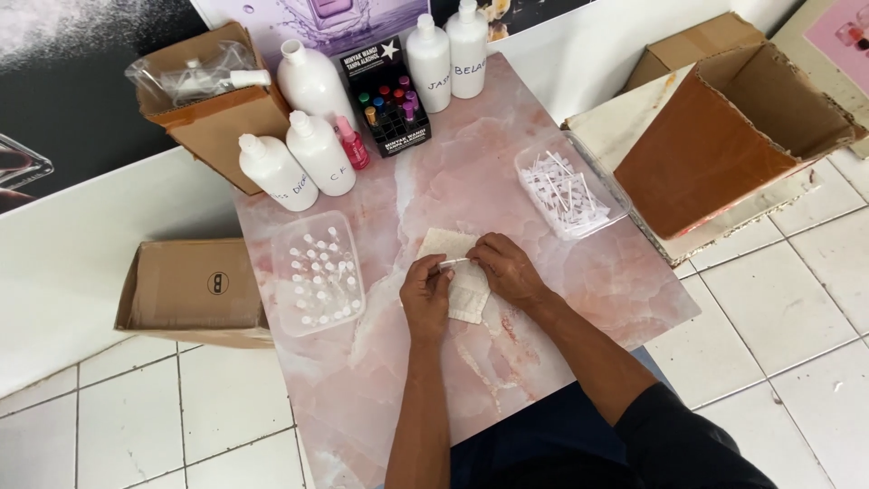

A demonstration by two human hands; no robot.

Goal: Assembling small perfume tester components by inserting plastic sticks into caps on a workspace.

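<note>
- Centrally, a thin white tube [455, 262] is being pinched at its ends between the fingertips of the left hand [425, 294] and the right hand [507, 270], just above a pale folded cloth [457, 276] lying on the pink marbled table [579, 299].
- Whether the tube is being pushed into something hidden under the left fingers cannot be told.
- Left of the hands, a clear tray of small capped vials [317, 272] is being kept near; at upper right, a clear tub of white tubes [563, 192] is standing close.
- Along the upper edge, white bottles [308, 154] and a black rack of coloured vials [387, 100] are being crowded together.
- Likely, the slim tube could be bent or dropped if squeezed unevenly, and a sweeping forearm could be knocking the vial tray off the table edge.
</note>
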